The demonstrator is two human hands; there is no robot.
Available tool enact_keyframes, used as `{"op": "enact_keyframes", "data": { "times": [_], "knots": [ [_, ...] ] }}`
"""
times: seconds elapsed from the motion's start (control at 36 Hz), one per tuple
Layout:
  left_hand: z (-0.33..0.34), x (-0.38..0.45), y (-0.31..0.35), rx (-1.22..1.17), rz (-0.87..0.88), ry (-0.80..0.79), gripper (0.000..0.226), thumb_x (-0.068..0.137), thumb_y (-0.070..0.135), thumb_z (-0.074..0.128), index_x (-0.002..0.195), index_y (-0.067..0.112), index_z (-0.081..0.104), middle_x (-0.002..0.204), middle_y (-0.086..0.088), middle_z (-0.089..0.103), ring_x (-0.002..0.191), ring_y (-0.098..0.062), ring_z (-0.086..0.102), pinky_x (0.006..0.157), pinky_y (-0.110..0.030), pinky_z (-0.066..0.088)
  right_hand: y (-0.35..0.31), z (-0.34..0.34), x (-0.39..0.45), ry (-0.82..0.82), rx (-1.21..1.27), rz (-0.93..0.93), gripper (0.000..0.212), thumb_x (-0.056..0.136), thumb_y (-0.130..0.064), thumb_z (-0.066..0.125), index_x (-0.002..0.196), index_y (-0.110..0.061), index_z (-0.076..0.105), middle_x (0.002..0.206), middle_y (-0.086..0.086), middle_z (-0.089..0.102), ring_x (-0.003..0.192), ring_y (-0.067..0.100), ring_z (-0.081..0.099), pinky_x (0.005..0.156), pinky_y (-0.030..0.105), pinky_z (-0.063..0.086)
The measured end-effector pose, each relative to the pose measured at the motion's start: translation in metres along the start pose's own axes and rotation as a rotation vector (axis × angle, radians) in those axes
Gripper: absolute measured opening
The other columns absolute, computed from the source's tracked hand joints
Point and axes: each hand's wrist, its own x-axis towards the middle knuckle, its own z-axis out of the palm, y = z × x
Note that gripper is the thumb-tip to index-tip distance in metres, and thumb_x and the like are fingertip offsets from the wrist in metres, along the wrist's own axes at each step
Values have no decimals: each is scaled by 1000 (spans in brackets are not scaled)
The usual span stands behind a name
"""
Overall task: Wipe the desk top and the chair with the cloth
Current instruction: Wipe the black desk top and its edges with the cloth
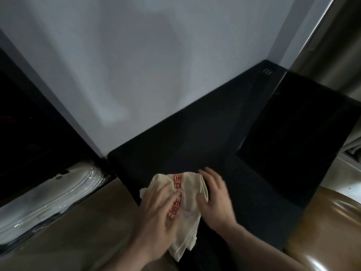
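A white cloth [187,194] with red printed characters lies crumpled at the near left corner of the black desk top [195,137]. My left hand [158,214] rests on the cloth's left part with its fingers curled into the fabric. My right hand [214,194] presses flat on the cloth's right edge, fingers spread toward the wall. Part of the cloth hangs over the desk's front edge. A brown leather chair [328,231] shows at the lower right, beside the desk.
A pale wall [136,65] rises right behind the desk. Left of the desk stands a dark unit [29,124], with white folded items wrapped in plastic [48,196] below it. A curtain [336,45] hangs at the upper right. The floor [68,241] is brown.
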Motion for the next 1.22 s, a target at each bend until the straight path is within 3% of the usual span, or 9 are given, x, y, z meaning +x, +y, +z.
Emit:
{"op": "enact_keyframes", "data": {
  "times": [0.11, 0.19, 0.22, 0.31, 0.39, 0.47, 0.69, 0.94, 1.22],
  "knots": [
    [31, 32, 21, 227, -110, -155, 71, 93, 74, 30, 158, 49, 18, 169, 16, -13, 154, -22, -25, 121, -60, -10, 58, -38, 24, 106, -273, 41, 66, 95, -29, 62, 155, -33, 36, 163, -8, 25, 151, 20, 22, 123, 49, 21],
    [41, 45, 8, 379, -144, -190, 71, 88, 76, 42, 150, 41, 46, 166, 4, 30, 154, -37, 18, 112, -72, 22, 91, -51, 34, 16, -426, 151, 66, 101, -47, 46, 159, -38, 19, 168, -8, 10, 156, 21, 2, 126, 52, 4],
    [45, 46, 1, 416, -142, -185, 71, 88, 77, 42, 148, 39, 50, 165, 4, 34, 152, -38, 25, 110, -72, 27, 98, -53, 35, -10, -466, 167, 66, 101, -53, 39, 160, -38, 15, 169, -8, 6, 156, 20, -3, 126, 51, -1],
    [43, 52, -13, 452, -158, -169, 70, 94, 79, 27, 149, 41, 48, 166, 9, 31, 154, -35, 24, 113, -69, 22, 108, -51, 35, -14, -512, 153, 67, 99, -60, 31, 160, -38, 16, 169, -9, 6, 156, 18, -9, 125, 49, -9],
    [35, 65, -21, 494, -226, -137, 75, 92, 82, 20, 151, 42, 45, 165, 8, 33, 154, -34, 24, 114, -70, 19, 109, -51, 35, -9, -502, 145, 65, 100, -59, 35, 160, -36, 22, 169, -9, 9, 156, 17, -9, 125, 48, -10],
    [30, 79, -27, 503, -294, -134, 75, 91, 82, 29, 151, 41, 45, 164, 6, 36, 153, -35, 25, 114, -71, 20, 112, -53, 35, -13, -490, 140, 65, 100, -58, 37, 159, -35, 24, 169, -8, 11, 156, 17, -10, 125, 48, -10],
    [30, 114, -34, 593, -406, -62, 82, 88, 84, 20, 155, 40, 39, 164, 3, 35, 154, -34, 18, 113, -68, 21, 118, -53, 38, -33, -493, 138, 68, 96, -63, 26, 159, -36, 25, 169, -8, 12, 156, 17, -10, 126, 50, -6],
    [28, 138, -40, 625, -400, -29, 82, 90, 82, 14, 158, 38, 32, 166, 0, 31, 154, -35, 16, 116, -66, 20, 117, -55, 38, -27, -468, 129, 65, 98, -60, 32, 158, -35, 28, 168, -6, 17, 157, 19, -5, 126, 51, -4],
    [29, 150, -29, 634, -439, -34, 79, 91, 77, 20, 153, 33, 43, 160, -3, 41, 150, -39, 25, 111, -69, 22, 117, -58, 39, -22, -423, 125, 65, 96, -59, 36, 157, -37, 32, 167, -8, 21, 157, 18, -1, 126, 50, -3]
  ]
}}
